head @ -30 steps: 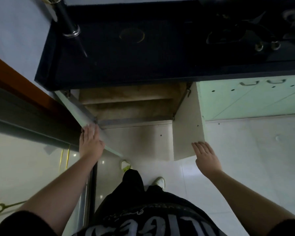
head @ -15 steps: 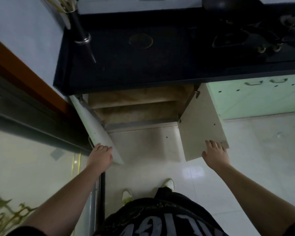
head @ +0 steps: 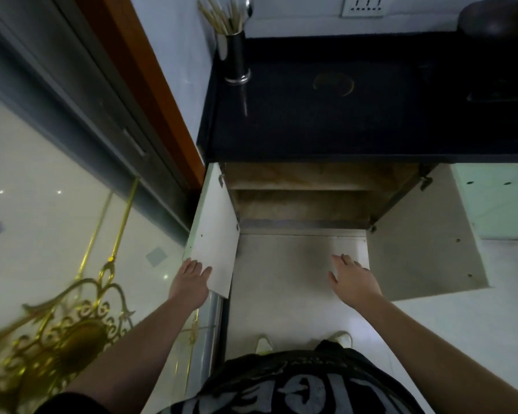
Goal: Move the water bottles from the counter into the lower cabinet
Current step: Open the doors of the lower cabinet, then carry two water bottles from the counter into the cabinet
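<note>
No legible text; shirt (head: 296,392) lettering cut off.

The counter (head: 356,124) far above both hands is black. The cabinet doors are white: one door (head: 214,231) touches the left hand (head: 189,282), the other door (head: 425,234) is just right of the right hand (head: 355,282). Inside the cabinet (head: 305,189) is brown. Left of the left hand, a gold curly pattern (head: 69,327) shines on glass. Below the hands, the shirt (head: 296,386) is black with grey letters.

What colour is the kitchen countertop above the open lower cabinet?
Black: the glossy stone countertop shows best in the head view, the only one.
</note>
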Tool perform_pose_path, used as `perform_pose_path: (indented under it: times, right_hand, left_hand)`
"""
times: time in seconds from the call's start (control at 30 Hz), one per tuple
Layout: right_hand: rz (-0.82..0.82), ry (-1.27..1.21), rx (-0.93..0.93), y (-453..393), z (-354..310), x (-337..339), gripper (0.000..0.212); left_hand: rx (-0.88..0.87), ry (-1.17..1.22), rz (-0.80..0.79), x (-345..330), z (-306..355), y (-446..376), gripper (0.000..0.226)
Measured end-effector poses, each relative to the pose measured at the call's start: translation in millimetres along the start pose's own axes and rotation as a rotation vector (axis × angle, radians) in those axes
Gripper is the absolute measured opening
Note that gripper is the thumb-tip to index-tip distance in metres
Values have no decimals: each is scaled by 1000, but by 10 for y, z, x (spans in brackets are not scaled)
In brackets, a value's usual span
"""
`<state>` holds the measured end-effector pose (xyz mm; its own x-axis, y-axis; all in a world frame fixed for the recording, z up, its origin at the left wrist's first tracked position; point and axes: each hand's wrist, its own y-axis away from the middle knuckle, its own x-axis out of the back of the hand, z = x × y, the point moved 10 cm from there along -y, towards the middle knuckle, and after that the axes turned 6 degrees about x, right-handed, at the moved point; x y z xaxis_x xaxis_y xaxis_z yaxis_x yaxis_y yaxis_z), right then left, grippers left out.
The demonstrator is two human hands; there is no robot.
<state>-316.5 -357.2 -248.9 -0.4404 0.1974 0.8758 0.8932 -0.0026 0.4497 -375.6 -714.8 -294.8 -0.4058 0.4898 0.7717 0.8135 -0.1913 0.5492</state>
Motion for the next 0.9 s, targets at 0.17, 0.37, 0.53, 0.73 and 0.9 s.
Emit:
perform_pose_path:
  times: [0.17,0.37,0.53,0.73,0.9]
  right_hand:
    - [30,-27,3,100,-28,99,51]
    - [95,-87,-97,424,301,237,47]
    - [166,-228,-219,836,804,240,47]
    - [243,-350,-345,1422,1610,189,44]
    - [299,-406,-507,1971,2492,144,40]
  left_hand:
    - [-7,81,-1,40,14,-22,61]
    - [25,200,105,452,278,-166,49]
    - [-141,238,124,888,1049,-269,39]
    - [-387,228,206,1765,2346,-178,40]
    - [-635,195,242,2507,3641,112,40]
